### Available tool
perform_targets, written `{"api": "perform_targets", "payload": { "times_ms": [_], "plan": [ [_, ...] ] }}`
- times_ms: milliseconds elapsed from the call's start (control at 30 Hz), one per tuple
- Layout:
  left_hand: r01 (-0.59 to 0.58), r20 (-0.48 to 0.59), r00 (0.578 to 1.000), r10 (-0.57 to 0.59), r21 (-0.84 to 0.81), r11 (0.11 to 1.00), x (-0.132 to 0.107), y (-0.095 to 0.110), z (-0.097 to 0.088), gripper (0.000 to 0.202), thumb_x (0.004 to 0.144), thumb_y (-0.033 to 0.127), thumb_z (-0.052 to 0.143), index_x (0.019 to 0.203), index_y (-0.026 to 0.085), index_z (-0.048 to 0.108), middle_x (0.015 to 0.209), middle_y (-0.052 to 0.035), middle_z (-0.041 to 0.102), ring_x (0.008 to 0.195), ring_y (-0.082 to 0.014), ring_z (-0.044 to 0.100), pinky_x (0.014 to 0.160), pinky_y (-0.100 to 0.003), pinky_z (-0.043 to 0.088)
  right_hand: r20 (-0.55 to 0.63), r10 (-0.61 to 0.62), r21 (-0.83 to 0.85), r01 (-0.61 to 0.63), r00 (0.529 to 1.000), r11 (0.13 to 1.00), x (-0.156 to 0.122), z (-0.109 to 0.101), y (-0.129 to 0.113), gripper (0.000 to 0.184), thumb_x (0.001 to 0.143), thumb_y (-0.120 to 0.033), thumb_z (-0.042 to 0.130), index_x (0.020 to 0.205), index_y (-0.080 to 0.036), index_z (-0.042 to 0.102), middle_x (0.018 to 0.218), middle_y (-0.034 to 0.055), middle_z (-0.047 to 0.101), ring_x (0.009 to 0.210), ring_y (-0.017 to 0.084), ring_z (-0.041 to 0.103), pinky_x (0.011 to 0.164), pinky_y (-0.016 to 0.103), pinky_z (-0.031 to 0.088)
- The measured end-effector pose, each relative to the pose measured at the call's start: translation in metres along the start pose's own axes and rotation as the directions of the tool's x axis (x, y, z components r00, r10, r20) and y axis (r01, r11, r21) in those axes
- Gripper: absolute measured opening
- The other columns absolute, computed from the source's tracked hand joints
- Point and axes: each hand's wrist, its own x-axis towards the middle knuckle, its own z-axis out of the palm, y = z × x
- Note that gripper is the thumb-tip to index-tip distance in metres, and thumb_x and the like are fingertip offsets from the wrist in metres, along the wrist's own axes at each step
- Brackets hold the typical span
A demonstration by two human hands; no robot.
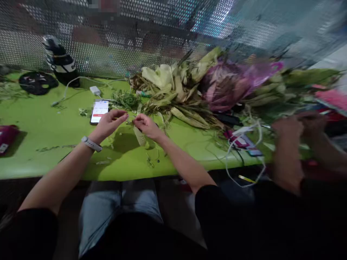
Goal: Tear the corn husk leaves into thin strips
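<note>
Above the green table (65, 130), my left hand (110, 122) is closed in a pinch, with a white band on its wrist. What its fingertips hold, if anything, is too small to make out. My right hand (148, 127) faces it, fingers curled together around something I cannot make out. A pale green husk strip (140, 137) lies just below the right fingers; whether they touch it I cannot tell. Beyond my left hand a lit phone (99, 111) rests on the table, and thin green sprigs (126, 99) are heaped behind both hands.
A large pile of corn husks (176, 83) spreads along the back, beside a purple plastic bag (230, 85). At back left stand a dark bottle (62, 63) and a black mask (38, 83). A white cable (229, 162) loops over the front edge near a co-worker's hands (300, 124).
</note>
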Motion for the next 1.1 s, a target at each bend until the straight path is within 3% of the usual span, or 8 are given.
{"api": "perform_targets", "payload": {
  "times_ms": [100, 133, 200, 300, 500, 700, 967, 1100],
  "plan": [
    [0.02, -0.176, 0.984, 0.016, 0.198, 0.98, 0.002, -0.002, -0.004, 0.04, 0.087, 0.052, 0.057, 0.082, 0.015, 0.072, 0.078, -0.0088, 0.072, 0.071, -0.0182, 0.062, 0.068, -0.029, 0.046, -0.018, 0.009, 0.006, -0.009, 1.0, 1.0, 0.003, -0.001, 0.006, 0.055, 0.074, -0.071, 0.066, 0.085, -0.02, 0.049, 0.064, -0.0064, 0.047, 0.055, 0.008, 0.046, 0.052, 0.022, 0.037],
    [0.062, -0.169, 0.985, -0.026, 0.207, 0.976, 0.002, -0.003, -0.005, 0.045, 0.087, 0.055, 0.055, 0.073, 0.015, 0.071, 0.07, -0.0084, 0.07, 0.066, -0.0179, 0.06, 0.064, -0.029, 0.045, -0.019, 0.013, 0.007, -0.013, 1.0, 1.0, 0.004, -0.001, 0.008, 0.056, 0.074, -0.072, 0.066, 0.085, -0.02, 0.048, 0.064, -0.0064, 0.048, 0.055, 0.008, 0.047, 0.052, 0.022, 0.039],
    [0.21, -0.025, 0.978, -0.209, 0.149, 0.966, 0.002, -0.003, -0.004, 0.06, 0.09, 0.062, 0.046, 0.057, 0.016, 0.066, 0.055, -0.0087, 0.064, 0.054, -0.0178, 0.057, 0.057, -0.03, 0.043, -0.013, 0.028, 0.003, -0.028, 1.0, 1.0, 0.004, 0.0, 0.01, 0.055, 0.074, -0.072, 0.065, 0.084, -0.021, 0.047, 0.063, -0.0064, 0.049, 0.053, 0.009, 0.048, 0.051, 0.023, 0.04],
    [0.453, 0.264, 0.861, -0.435, -0.009, 0.891, 0.003, -0.007, 0.001, 0.069, 0.089, 0.071, 0.039, 0.062, 0.015, 0.07, 0.058, -0.0122, 0.068, 0.052, -0.0206, 0.061, 0.052, -0.031, 0.042, 0.005, 0.029, 0.007, -0.029, 1.0, 1.0, 0.003, 0.0, 0.011, 0.053, 0.076, -0.07, 0.065, 0.086, -0.021, 0.047, 0.062, -0.0065, 0.051, 0.051, 0.009, 0.051, 0.048, 0.024, 0.043],
    [0.576, 0.22, 0.817, -0.532, -0.302, 0.76, 0.004, -0.017, 0.016, 0.05, 0.085, 0.064, 0.056, 0.086, 0.016, 0.07, 0.065, -0.0102, 0.068, 0.053, -0.0184, 0.059, 0.052, -0.03, 0.04, 0.057, 0.048, 0.037, -0.05, 0.997, 0.998, 0.003, 0.001, 0.012, 0.053, 0.076, -0.071, 0.064, 0.087, -0.022, 0.046, 0.06, -0.0065, 0.057, 0.043, 0.008, 0.052, 0.042, 0.023, 0.045],
    [0.397, 0.149, 0.914, -0.378, -0.531, 0.749, -0.003, -0.014, 0.025, 0.022, 0.085, 0.04, 0.068, 0.09, 0.019, 0.07, 0.079, -0.0032, 0.065, 0.07, -0.0141, 0.06, 0.066, -0.028, 0.049, 0.074, 0.042, 0.044, -0.045, 0.996, 0.998, 0.003, 0.002, 0.011, 0.051, 0.079, -0.069, 0.063, 0.088, -0.022, 0.047, 0.061, -0.0055, 0.057, 0.045, 0.009, 0.053, 0.042, 0.024, 0.047],
    [0.226, 0.022, 0.965, -0.263, -0.585, 0.779, -0.003, -0.018, 0.029, 0.024, 0.075, 0.039, 0.078, 0.084, 0.017, 0.072, 0.086, -0.0032, 0.069, 0.078, -0.0125, 0.062, 0.076, -0.027, 0.052, 0.026, -0.004, -0.043, 0.005, 1.0, 0.999, -0.001, 0.0, 0.004, 0.043, 0.08, -0.06, 0.068, 0.085, -0.02, 0.054, 0.062, -0.0045, 0.057, 0.047, 0.008, 0.05, 0.043, 0.022, 0.044],
    [0.209, 0.018, 0.968, -0.251, -0.613, 0.762, -0.003, -0.017, 0.031, 0.025, 0.075, 0.037, 0.079, 0.081, 0.016, 0.07, 0.081, -0.0024, 0.069, 0.075, -0.0112, 0.063, 0.08, -0.027, 0.054, 0.032, -0.04, -0.116, 0.044, 0.999, 0.992, -0.004, -0.003, -0.001, 0.033, 0.082, -0.049, 0.07, 0.086, -0.018, 0.06, 0.064, -0.004, 0.056, 0.05, 0.008, 0.049, 0.046, 0.022, 0.042]
  ]
}}
